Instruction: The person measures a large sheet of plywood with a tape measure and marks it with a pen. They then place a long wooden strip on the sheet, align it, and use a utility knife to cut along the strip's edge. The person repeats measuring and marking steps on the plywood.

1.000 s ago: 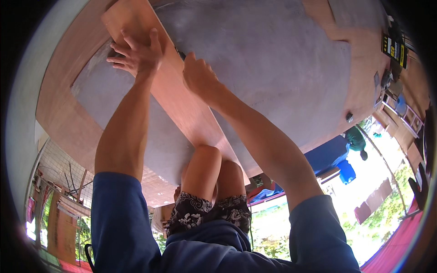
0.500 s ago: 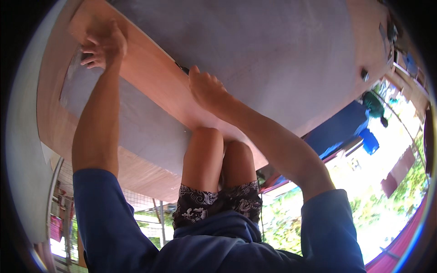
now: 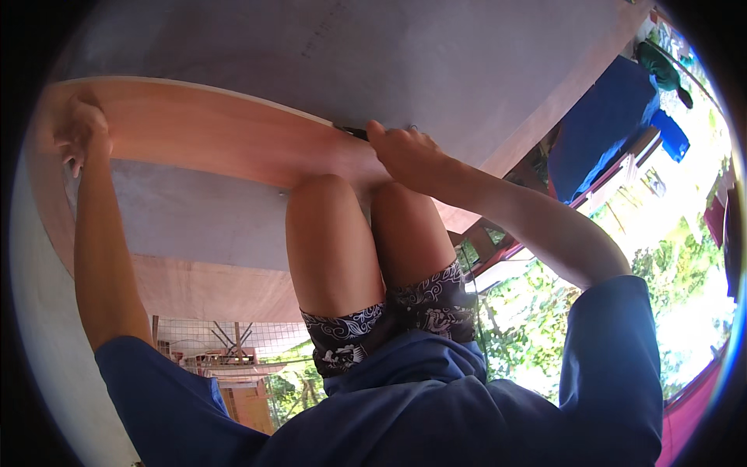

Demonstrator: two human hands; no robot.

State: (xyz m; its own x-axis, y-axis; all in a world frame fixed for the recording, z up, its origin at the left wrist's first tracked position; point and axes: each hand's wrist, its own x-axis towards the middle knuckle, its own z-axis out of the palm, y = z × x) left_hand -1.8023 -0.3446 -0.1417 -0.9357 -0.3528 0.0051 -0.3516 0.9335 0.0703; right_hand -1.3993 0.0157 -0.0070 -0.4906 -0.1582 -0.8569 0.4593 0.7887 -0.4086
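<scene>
A long reddish-brown wooden board [image 3: 210,128] lies across a large grey-faced sheet [image 3: 436,62], and my knees rest on or against it. My left hand [image 3: 84,134] presses on the board's left end with its fingers spread. At the far edge of the board, right of the middle, my right hand [image 3: 408,159] is closed round a thin dark tool [image 3: 352,131]. The tool's tip points left along that edge. Most of it is hidden in my fist, so its exact kind does not show.
A blue sheet-like cover [image 3: 603,128] and a blue container [image 3: 669,136] are off to the right, past the grey sheet's edge. A dark green object [image 3: 660,68] sits beyond them. Wire mesh [image 3: 210,335] and leafy plants [image 3: 521,303] show below the sheet.
The view has turned, so the board now runs nearly level across it. My right hand with the dark tool has come closer to my knees along the edge. My left hand still presses the board.
</scene>
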